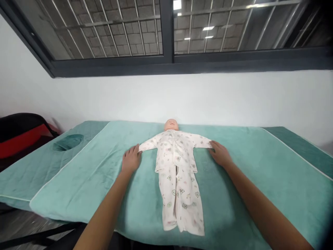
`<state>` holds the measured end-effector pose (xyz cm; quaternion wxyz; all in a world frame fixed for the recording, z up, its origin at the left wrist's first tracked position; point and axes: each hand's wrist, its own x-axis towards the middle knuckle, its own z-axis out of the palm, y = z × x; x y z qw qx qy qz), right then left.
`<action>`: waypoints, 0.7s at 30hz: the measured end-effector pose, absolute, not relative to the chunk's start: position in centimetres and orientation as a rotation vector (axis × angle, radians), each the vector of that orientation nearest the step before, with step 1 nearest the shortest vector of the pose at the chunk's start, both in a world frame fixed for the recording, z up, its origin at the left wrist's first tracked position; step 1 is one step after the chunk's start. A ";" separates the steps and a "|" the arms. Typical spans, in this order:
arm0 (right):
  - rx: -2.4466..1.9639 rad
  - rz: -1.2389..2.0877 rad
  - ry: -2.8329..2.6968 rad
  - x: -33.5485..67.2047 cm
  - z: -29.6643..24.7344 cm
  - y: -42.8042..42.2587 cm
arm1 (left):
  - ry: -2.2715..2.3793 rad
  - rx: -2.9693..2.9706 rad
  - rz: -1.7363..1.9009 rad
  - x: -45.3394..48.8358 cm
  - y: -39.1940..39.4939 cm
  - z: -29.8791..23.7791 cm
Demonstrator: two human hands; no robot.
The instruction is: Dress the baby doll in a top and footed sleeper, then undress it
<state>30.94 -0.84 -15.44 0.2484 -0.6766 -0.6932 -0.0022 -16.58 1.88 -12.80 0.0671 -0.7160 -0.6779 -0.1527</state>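
Observation:
A baby doll (177, 166) in a white printed sleepsuit lies on its back on a teal towel (104, 173), head toward the wall, arms spread out. My left hand (131, 159) rests flat on the towel with its fingers at the end of the doll's left-side sleeve. My right hand (220, 152) lies flat at the end of the other sleeve, fingers touching the cuff. Both hands have their fingers stretched out and hold nothing.
The towel covers a padded table (31, 173) with a face hole (68, 141) at the left. A black and red object (20, 133) stands beyond the left end. A white wall and a barred window (166, 31) lie behind.

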 end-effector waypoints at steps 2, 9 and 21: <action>-1.885 0.038 -1.746 32.9 -15.9 -0.8 | -2.070 -2.096 -0.442 -17.4 1.3 -12.9; -2.068 0.156 -1.422 33.3 -15.6 0.7 | -2.088 -1.948 -0.689 -17.5 1.5 -13.6; -1.842 0.166 -1.283 35.2 -15.7 4.1 | -1.908 -1.776 -0.939 -18.5 1.7 -14.2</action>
